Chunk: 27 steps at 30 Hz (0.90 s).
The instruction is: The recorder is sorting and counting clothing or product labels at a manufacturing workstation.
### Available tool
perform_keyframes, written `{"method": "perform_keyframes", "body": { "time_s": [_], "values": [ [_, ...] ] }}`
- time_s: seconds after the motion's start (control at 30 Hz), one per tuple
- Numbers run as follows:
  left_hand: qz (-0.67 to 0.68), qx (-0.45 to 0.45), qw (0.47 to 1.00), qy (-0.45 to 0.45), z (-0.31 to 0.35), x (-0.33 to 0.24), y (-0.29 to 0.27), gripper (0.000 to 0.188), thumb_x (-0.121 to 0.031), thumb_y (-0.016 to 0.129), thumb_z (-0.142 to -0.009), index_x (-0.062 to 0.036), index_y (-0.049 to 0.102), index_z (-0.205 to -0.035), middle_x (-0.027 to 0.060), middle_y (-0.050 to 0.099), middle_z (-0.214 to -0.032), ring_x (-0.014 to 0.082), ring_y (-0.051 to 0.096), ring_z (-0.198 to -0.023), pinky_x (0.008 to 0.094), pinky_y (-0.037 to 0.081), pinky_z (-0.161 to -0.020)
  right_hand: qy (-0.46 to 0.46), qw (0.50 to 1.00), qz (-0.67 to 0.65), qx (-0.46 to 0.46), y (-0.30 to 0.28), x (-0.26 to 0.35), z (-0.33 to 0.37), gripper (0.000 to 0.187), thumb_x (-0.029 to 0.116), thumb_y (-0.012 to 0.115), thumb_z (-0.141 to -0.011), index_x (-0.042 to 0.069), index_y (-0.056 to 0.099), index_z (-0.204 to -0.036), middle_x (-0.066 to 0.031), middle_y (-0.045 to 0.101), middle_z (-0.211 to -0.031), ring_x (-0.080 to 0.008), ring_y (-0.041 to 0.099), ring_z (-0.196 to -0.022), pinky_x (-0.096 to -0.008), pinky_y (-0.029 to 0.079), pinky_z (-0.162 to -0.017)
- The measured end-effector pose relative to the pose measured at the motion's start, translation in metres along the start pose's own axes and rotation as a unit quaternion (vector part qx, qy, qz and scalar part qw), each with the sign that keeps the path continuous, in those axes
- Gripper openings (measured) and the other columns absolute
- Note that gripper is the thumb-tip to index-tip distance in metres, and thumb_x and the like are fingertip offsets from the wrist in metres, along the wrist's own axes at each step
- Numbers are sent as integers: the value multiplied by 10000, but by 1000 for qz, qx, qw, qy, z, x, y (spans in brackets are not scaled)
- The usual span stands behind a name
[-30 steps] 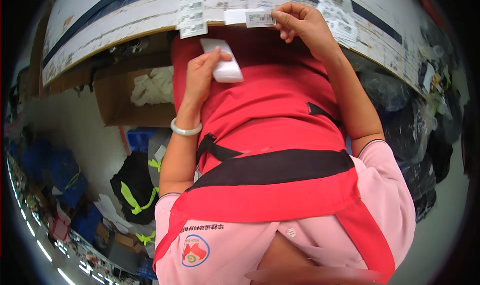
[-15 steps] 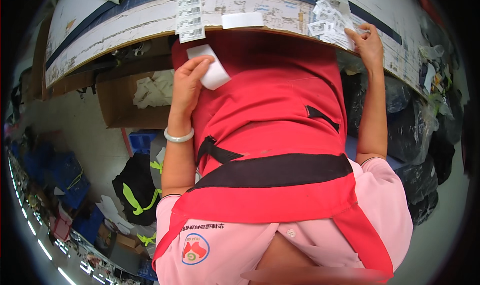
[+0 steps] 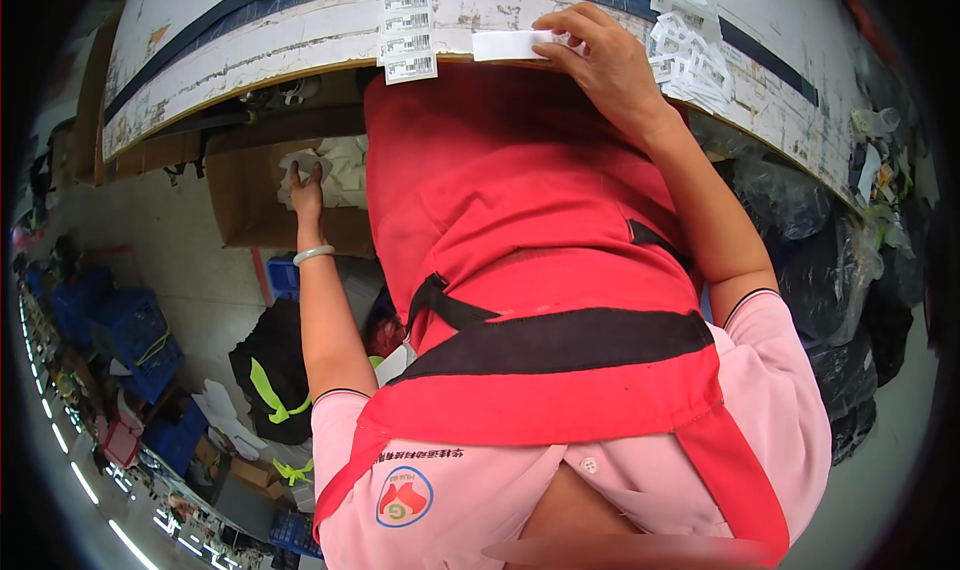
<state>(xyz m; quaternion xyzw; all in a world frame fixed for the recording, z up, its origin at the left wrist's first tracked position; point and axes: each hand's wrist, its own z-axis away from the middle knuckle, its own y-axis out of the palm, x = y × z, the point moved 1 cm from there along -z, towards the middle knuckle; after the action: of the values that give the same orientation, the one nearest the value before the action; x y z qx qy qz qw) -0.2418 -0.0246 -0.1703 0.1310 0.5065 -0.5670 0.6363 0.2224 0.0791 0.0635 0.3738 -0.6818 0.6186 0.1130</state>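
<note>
Right hand (image 3: 615,70): grip pinched on blank white paper strip (image 3: 504,45), worktop (image 3: 300,42) edge, upper centre | left hand (image 3: 308,195): at brown cardboard box (image 3: 238,195), left, grip unclear | step, seemingly: steadying strip | next calls for: light fingertip control

At the near edge of the table (image 3: 310,35), you have a white slip (image 3: 505,46) of smooth, matt paper; left of it, a label strip (image 3: 408,40) of smooth printed paper. The table's surface looks like worn, flaking painted wood. Below that edge, your box (image 3: 235,210) is matt brown cardboard, its crumpled white filling (image 3: 348,175) probably paper, though hard to tell. Your apron (image 3: 520,180) is matt cloth, your bangle (image 3: 314,254) smooth and glossy, the black bags (image 3: 830,275) beneath the edge's right end shiny, wrinkled plastic.
</note>
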Motion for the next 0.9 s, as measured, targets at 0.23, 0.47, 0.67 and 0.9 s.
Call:
{"method": "perform_keyframes", "body": {
  "time_s": [0.23, 0.47, 0.67, 0.9],
  "values": [
    [10, -7, 991, 133, 39, -62, 38, 298, -138, 657, -879, -16, 655, -1151, 82, 679, -999, 142, 607, -866, 257, 468, -765, 16, 995, 76, 58, 2, 1, -10, 306, 285, 714, -807, 113, 630, -1045, -92, 586, -1030, -294, 576, -1002, -401, 491, -817],
    [103, 227, 933, 259, 166, -213, 104, 142, -40, 623, -898, -3, 680, -1023, 14, 632, -898, 74, 598, -732, 197, 470, -651, 31, 993, 24, 110, -4, 9, -27, 295, 241, 745, -774, 72, 606, -972, -69, 554, -950, -226, 550, -833, -326, 474, -760],
    [-47, 182, 868, 460, 166, -281, 149, 397, -52, 721, -799, -20, 615, -1180, 78, 611, -997, 113, 529, -634, 233, 475, -635, 17, 992, -6, 127, -3, 0, -28, 292, 221, 741, -768, 45, 593, -948, -83, 555, -953, -244, 543, -834, -330, 464, -763],
    [-185, 208, 831, 482, 144, -285, 170, 299, -105, 722, -808, -45, 673, -1097, 85, 617, -856, 159, 552, -642, 287, 479, -629, -19, 995, -34, 89, 8, -9, -22, 244, 179, 700, -764, 56, 616, -959, -135, 632, -880, -317, 591, -906, -393, 473, -800]
  ]
}}
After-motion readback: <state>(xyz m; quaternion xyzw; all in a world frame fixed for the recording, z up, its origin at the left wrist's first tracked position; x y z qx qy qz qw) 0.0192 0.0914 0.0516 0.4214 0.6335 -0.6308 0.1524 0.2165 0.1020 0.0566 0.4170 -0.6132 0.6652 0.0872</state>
